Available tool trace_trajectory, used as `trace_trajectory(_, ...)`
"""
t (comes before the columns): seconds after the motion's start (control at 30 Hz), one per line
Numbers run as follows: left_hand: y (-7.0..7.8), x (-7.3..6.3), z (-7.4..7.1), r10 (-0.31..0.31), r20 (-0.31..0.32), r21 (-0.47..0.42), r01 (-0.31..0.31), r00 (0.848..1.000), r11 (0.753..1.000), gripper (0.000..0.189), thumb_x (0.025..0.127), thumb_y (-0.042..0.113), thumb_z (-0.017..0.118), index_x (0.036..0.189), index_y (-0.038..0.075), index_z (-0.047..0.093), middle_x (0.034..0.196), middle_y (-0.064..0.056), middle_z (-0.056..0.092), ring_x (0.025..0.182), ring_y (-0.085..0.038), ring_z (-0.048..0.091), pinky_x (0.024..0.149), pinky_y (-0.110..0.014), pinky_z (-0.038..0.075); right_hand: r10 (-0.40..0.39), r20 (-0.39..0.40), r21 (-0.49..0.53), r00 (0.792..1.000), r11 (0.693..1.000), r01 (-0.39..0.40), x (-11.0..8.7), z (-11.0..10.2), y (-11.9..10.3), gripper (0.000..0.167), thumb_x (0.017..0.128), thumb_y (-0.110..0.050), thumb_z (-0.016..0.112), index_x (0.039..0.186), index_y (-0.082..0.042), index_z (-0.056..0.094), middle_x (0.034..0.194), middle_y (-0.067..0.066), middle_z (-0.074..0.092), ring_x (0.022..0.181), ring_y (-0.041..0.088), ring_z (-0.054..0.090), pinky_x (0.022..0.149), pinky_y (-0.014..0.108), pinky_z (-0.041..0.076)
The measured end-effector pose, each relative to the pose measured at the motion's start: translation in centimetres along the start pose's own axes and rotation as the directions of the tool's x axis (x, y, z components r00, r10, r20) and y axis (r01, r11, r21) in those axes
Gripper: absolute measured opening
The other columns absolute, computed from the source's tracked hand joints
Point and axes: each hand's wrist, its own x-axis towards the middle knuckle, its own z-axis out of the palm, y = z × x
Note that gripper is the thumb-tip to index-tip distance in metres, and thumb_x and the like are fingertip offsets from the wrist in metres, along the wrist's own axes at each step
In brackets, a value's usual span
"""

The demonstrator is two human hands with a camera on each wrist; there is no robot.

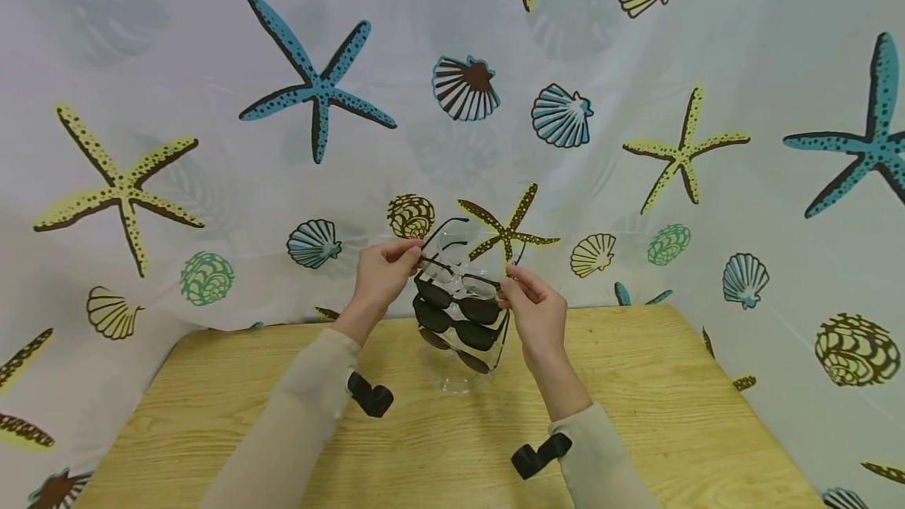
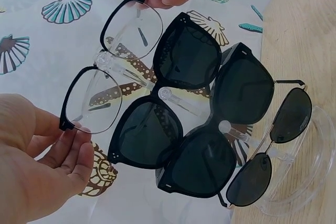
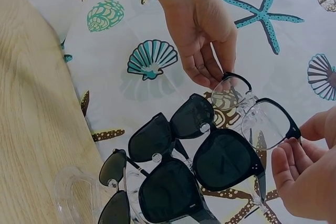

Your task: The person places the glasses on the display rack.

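Clear-lens eyeglasses (image 1: pixel 481 284) with a black browline sit at the top of a transparent display stand (image 1: pixel 452 385). At one front corner of them, the left hand (image 1: pixel 382 273) pinches the frame between thumb and fingers. The right hand (image 1: pixel 537 309) pinches the opposite corner. In the left wrist view the eyeglasses' nose bridge is at the stand's top peg; whether it bears on the peg I cannot tell. Below hang two black sunglasses, an upper pair (image 2: pixel 187 51) and a lower pair (image 2: pixel 244 82), then thin-rimmed dark sunglasses (image 2: pixel 291 116) at the bottom.
The stand's round base rests on a wooden table (image 1: pixel 601 383), near its back edge. Behind the table hangs a white cloth (image 1: pixel 424 6) printed with starfish and shells. A small black device (image 1: pixel 371 395) is strapped at each wrist.
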Motion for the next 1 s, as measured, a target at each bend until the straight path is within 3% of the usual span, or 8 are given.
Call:
trace_trajectory(0.6, -0.04, -0.30, -0.27, 0.011, 0.009, 0.023, -0.011, 1.000, 1.000, 0.030, 0.107, 0.013, 0.063, 0.134, 0.002, 0.072, 0.125, -0.023, 0.072, 0.099, -0.019, 0.074, 0.088, -0.026, 0.061, -0.015, 0.006, -0.005, 1.000, 1.000, 0.015, -0.04, -0.09, 0.38, 0.028, 0.100, -0.005, 0.069, 0.126, 0.004, 0.072, 0.085, -0.006, 0.074, 0.080, 0.012, 0.073, 0.073, 0.023, 0.061)
trace_trajectory(1.0, -0.20, -0.19, -0.32, 0.001, 0.009, 0.023, -0.001, 1.000, 1.000, 0.031, 0.108, 0.016, 0.063, 0.134, 0.002, 0.071, 0.127, -0.020, 0.071, 0.092, -0.008, 0.072, 0.096, -0.035, 0.061, -0.018, 0.009, 0.009, 1.000, 1.000, 0.018, 0.08, -0.19, 0.35, 0.028, 0.101, -0.005, 0.069, 0.127, 0.004, 0.072, 0.084, -0.006, 0.074, 0.078, 0.010, 0.073, 0.074, 0.024, 0.062)
